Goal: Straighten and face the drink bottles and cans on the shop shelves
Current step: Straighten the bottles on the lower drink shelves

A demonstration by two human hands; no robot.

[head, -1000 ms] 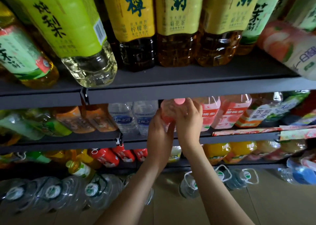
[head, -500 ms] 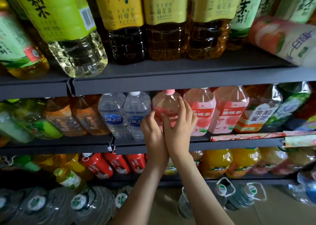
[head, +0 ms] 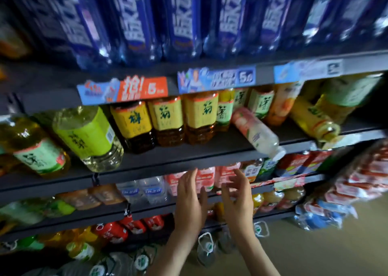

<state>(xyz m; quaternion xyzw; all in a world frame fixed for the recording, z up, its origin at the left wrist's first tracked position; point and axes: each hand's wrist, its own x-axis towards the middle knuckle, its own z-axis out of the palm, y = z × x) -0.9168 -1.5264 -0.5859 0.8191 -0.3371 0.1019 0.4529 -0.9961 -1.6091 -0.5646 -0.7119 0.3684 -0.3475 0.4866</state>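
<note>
Left hand, right hand moved apart, raised before pink bottles, fingers spread

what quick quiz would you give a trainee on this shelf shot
1. True or false: the left hand grips a bottle.
2. Which bottle lies on its side? A) a blue one B) the peach bottle C) a water bottle
3. Fill in: the top-shelf bottles are all ___ in colour.

Key
1. False: it is open and holds nothing, like the right hand.
2. B
3. blue
</note>
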